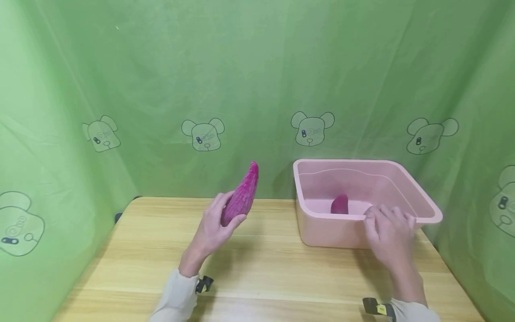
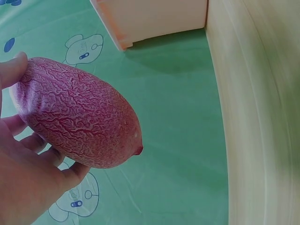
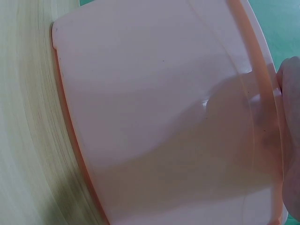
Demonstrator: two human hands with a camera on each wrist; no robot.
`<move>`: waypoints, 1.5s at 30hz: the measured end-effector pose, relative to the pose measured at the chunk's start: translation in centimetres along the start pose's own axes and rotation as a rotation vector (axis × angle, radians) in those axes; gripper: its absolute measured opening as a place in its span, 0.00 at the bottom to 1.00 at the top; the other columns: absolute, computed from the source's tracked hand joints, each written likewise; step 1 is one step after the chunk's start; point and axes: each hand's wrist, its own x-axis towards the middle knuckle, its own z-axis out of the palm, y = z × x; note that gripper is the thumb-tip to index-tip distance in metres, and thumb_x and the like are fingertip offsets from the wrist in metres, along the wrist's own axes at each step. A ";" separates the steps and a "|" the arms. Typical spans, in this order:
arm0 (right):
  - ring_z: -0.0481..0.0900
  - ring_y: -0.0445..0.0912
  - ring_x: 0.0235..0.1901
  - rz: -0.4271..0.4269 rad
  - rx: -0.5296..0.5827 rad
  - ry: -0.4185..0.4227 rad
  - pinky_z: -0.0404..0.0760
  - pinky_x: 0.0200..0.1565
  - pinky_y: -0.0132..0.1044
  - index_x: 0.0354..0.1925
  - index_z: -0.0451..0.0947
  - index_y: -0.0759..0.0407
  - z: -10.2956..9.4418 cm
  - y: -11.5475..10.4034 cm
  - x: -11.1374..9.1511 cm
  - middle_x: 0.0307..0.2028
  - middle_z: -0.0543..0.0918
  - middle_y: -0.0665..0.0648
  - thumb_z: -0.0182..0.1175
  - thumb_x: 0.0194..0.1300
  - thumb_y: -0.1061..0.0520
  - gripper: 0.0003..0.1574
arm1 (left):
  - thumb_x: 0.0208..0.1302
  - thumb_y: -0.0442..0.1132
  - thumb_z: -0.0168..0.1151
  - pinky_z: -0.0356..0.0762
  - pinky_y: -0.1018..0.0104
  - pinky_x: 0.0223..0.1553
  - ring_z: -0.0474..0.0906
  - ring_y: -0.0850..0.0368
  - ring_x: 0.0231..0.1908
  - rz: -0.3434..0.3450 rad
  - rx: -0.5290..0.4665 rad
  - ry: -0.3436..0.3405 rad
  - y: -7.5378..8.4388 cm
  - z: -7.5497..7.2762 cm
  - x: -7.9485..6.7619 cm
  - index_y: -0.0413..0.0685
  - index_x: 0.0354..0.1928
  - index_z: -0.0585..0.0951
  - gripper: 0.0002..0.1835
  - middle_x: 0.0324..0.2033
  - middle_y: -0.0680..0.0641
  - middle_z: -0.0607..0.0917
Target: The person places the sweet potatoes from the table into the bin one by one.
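Observation:
My left hand (image 1: 213, 228) holds a purple sweet potato (image 1: 242, 194) above the left half of the table, its narrow end tilted up. In the left wrist view, its wrinkled skin and small pointed tip (image 2: 138, 150) show close up, with thumb and fingers around the other end. At the right, my right hand (image 1: 390, 230) grips the near rim of a pink plastic bin (image 1: 334, 232), fingers bent over the edge. Inside that bin stands a rounded magenta thing (image 1: 340, 204), its lower part hidden by the front wall. Only part of the right hand (image 3: 291, 136) appears in the right wrist view.
The wooden table (image 1: 257, 277) carries the bin toward its back right corner. Green curtains (image 1: 249, 80) printed with bear faces hang behind and on both sides. A dark strapped device (image 1: 204, 284) sits at the left wrist, another (image 1: 378, 307) at the right.

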 end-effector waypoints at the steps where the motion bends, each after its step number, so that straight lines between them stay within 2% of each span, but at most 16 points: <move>1: 0.67 0.57 0.36 -0.001 0.000 0.002 0.59 0.49 0.65 0.33 0.77 0.56 0.0 0.0 0.0 0.31 0.77 0.58 0.46 0.74 0.56 0.15 | 0.67 0.49 0.70 0.83 0.62 0.34 0.78 0.55 0.39 0.002 -0.003 -0.001 0.1 0.1 0.1 0.47 0.69 0.73 0.32 0.46 0.48 0.80; 19: 0.67 0.56 0.35 -0.002 0.001 0.014 0.59 0.49 0.65 0.32 0.76 0.56 -0.1 -0.3 0.1 0.31 0.77 0.57 0.45 0.74 0.55 0.15 | 0.68 0.51 0.69 0.84 0.62 0.38 0.78 0.56 0.42 -0.023 -0.043 -0.042 0.7 0.9 0.8 0.48 0.70 0.72 0.32 0.48 0.50 0.79; 45: 0.67 0.56 0.34 -0.006 0.007 0.021 0.59 0.50 0.66 0.31 0.75 0.55 0.0 -0.4 0.1 0.30 0.77 0.57 0.45 0.73 0.56 0.15 | 0.68 0.52 0.69 0.84 0.63 0.41 0.78 0.58 0.43 0.009 -0.055 -0.062 1.9 2.0 2.4 0.49 0.69 0.73 0.32 0.48 0.51 0.79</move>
